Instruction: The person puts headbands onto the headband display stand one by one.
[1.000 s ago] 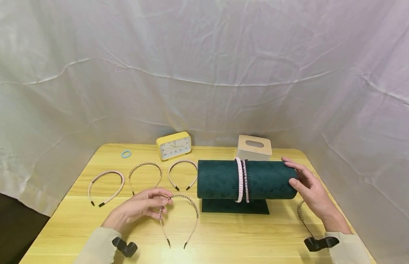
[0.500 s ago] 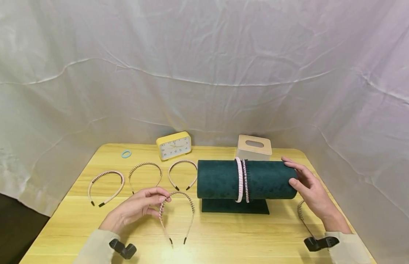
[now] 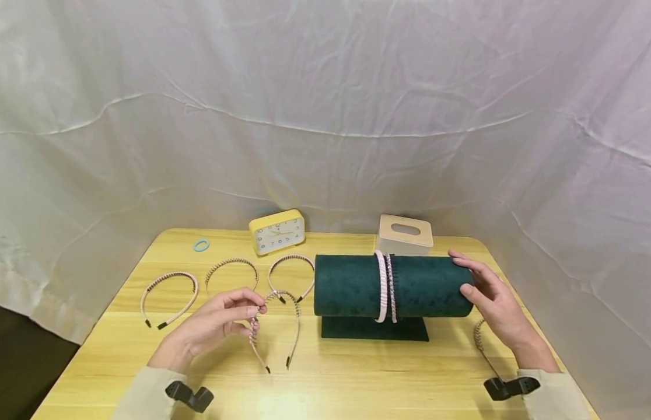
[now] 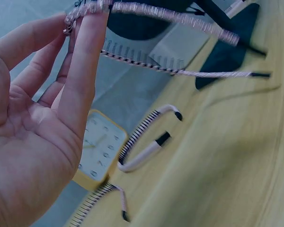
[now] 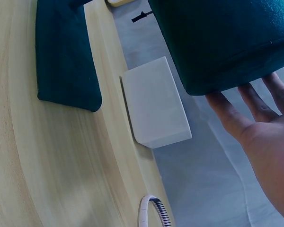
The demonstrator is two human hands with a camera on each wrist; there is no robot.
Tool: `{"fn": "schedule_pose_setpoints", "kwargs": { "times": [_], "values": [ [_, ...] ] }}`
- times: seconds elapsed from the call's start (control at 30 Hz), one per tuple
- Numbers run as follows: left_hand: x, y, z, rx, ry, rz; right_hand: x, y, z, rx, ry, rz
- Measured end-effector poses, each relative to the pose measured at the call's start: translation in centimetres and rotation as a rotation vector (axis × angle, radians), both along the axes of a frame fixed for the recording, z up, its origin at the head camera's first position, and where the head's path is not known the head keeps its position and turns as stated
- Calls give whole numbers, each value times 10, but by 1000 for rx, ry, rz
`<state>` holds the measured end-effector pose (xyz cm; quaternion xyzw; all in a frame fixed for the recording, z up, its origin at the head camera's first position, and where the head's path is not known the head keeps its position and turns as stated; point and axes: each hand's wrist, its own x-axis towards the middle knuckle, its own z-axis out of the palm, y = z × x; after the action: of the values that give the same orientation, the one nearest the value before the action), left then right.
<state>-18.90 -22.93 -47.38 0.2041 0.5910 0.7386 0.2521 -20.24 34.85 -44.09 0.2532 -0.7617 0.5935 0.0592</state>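
Pale drapes (image 3: 325,157), wooden table (image 3: 367,379), headband (image 4: 175,16) in left hand (image 3: 215,324)

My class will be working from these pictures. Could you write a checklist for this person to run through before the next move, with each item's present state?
1. Headband held: ok, in the fingers of the left hand.
2. Headband clear of the table: ok, the left wrist view shows its ends raised.
3. Green roll steadied: ok, the right hand touches its right end.
4. Space on the roll: ok, bare left of the pink band.
5. Headband around the roll: not ok, in the head view it is apart, to the left.
6. Grip firm enough: cannot tell.
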Motion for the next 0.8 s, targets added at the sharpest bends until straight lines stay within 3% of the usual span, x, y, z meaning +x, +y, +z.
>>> {"fn": "schedule_pose_setpoints", "kwargs": {
  "times": [0.27, 0.47, 0.6, 0.8],
  "values": [
    [9, 0, 22, -123, 122, 135, 0, 0, 0, -7, -4, 4],
    [18, 13, 38, -239, 237, 254, 1, -1, 1, -16, -8, 5],
    [22, 24, 44, -256, 320, 287, 1, -1, 0, -15, -5, 9],
    [25, 41, 51, -259, 391, 329, 1, 0, 0, -7, -1, 3]
  ]
}}
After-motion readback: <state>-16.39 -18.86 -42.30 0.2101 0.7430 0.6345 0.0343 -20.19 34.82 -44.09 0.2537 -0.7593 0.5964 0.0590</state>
